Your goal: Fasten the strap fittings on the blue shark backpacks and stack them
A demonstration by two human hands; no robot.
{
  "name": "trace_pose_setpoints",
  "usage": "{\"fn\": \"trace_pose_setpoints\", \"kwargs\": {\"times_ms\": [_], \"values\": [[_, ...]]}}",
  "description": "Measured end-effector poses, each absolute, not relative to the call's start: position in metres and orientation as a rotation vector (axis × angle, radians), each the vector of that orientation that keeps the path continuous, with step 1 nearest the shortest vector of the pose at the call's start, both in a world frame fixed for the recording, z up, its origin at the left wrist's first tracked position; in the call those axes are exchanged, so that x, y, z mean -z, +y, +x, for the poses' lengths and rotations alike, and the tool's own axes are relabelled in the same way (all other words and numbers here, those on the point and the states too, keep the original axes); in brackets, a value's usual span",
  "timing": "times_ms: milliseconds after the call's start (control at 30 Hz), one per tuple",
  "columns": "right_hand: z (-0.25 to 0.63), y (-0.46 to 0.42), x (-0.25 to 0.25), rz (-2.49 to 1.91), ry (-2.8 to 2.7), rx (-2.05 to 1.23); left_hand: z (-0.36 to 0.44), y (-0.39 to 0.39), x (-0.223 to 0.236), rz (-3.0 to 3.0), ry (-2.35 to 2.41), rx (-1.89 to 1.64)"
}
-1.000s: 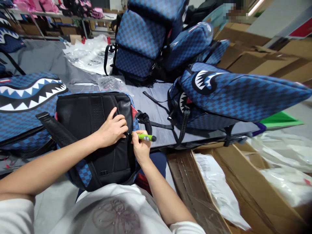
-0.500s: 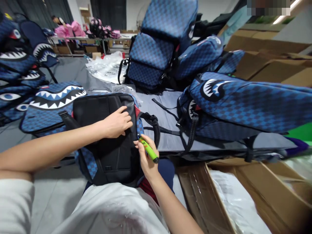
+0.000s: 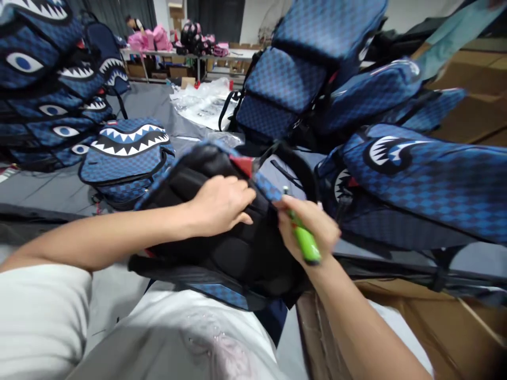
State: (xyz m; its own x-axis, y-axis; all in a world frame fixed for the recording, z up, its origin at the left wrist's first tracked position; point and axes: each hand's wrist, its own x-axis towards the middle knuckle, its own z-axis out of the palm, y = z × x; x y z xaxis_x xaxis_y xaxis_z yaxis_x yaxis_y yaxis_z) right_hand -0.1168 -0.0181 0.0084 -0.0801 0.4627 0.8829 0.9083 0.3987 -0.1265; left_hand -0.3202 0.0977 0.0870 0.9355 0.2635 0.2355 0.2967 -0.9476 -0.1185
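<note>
A blue checkered backpack (image 3: pixel 245 253) is tilted in front of me, its black padded back and straps facing up. My left hand (image 3: pixel 225 206) has its fingers curled on the black panel near a red tab, gripping the bag. In my right hand (image 3: pixel 311 227) is a bright green pen-shaped tool (image 3: pixel 306 244) with a black end; its small metallic tip shows above the fingers. The right thumb and finger are at the bag's blue side edge. Motion blurs the bag and the right hand, and the left fingertips are partly hidden.
Shark-mouth backpacks are stacked at the left (image 3: pixel 51 105); a single shark-mouth backpack (image 3: pixel 127 158) lies beside mine on the grey-covered table (image 3: pixel 146 103). More checkered bags (image 3: pixel 281 79) stand ahead and right. A cardboard box (image 3: pixel 447 327) is low at right. A person's sleeve (image 3: pixel 455 39) shows behind.
The backpack has been turned and tilted, its red-tabbed side lifting. Both hands moved with it, the right still holding the green tool. The view has shifted left.
</note>
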Motion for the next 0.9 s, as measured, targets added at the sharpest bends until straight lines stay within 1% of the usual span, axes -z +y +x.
{"fn": "trace_pose_setpoints", "kwargs": {"times_ms": [67,100,133,267,300,333,467,533,767,900], "values": [[-0.107,-0.003,0.011,-1.272,-1.869,0.622,-0.321,0.117,-0.059,-3.038,-0.499,0.144],[-0.103,0.002,0.020,-1.304,-1.913,0.611,-0.324,0.128,-0.051,-3.072,-0.533,0.090],[-0.101,0.005,0.028,-1.328,-1.911,0.597,-0.328,0.139,-0.047,-3.084,-0.569,0.108],[-0.117,0.011,0.037,-1.289,-1.708,0.616,-0.340,0.174,-0.062,-2.949,-0.594,0.590],[-0.125,0.015,0.036,-1.253,-1.705,0.605,-0.337,0.180,-0.067,-2.939,-0.567,0.636],[-0.134,0.020,0.034,-1.219,-1.720,0.585,-0.333,0.185,-0.071,-2.969,-0.536,0.605],[-0.162,0.048,0.033,-1.211,-1.736,0.535,-0.304,0.199,-0.070,-3.146,-0.533,0.097],[-0.171,0.058,0.036,-1.267,-1.695,0.540,-0.291,0.206,-0.065,-3.127,-0.548,-0.051],[-0.189,0.040,0.044,-1.292,-1.868,0.403,-0.263,0.229,-0.029,-3.081,-0.515,-0.002],[-0.177,0.031,0.053,-1.368,-1.809,0.348,-0.263,0.224,-0.019,-3.054,-0.389,0.095]]}}
